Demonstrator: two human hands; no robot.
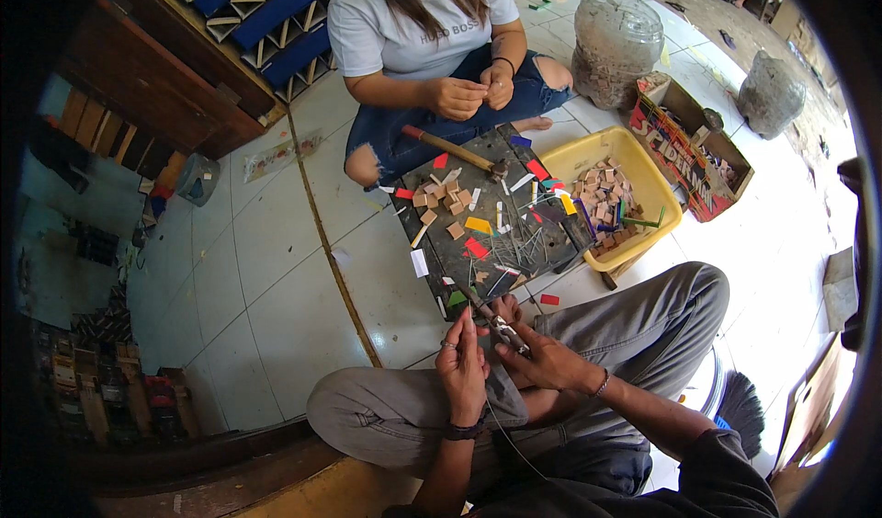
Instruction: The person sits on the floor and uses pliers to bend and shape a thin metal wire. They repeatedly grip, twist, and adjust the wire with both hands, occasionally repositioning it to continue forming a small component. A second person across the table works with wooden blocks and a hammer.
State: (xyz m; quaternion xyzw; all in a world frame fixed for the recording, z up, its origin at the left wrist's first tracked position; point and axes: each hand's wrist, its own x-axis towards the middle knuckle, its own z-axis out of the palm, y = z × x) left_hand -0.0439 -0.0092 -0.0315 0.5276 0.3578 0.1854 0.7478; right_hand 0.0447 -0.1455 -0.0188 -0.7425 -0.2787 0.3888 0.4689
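Observation:
My right hand (pixel 548 362) is closed around a slim tool (pixel 508 334) with a silvery, worn grip and a long dark shaft that points up and left toward the low table. I cannot make out its exact kind. My left hand (pixel 462 364) is raised beside the shaft, thumb and fingers pinched around a thin, pale strip or wire end (pixel 469 314). A thin grey wire (pixel 504 435) hangs below my left hand toward my lap. Just beyond both hands stands the low dark table (pixel 441 274), bearing wooden squares (pixel 454 230), thin nails or wire pieces (pixel 528 250) and colored scraps (pixel 477 249).
A hammer (pixel 457 150) lies across the table's far side. To its right are a yellow basin (pixel 669 215) of wooden pieces and a printed carton (pixel 707 201). Opposite me sits a person (pixel 418 49), fingers together. A large plastic container (pixel 617 45) stands behind the basin.

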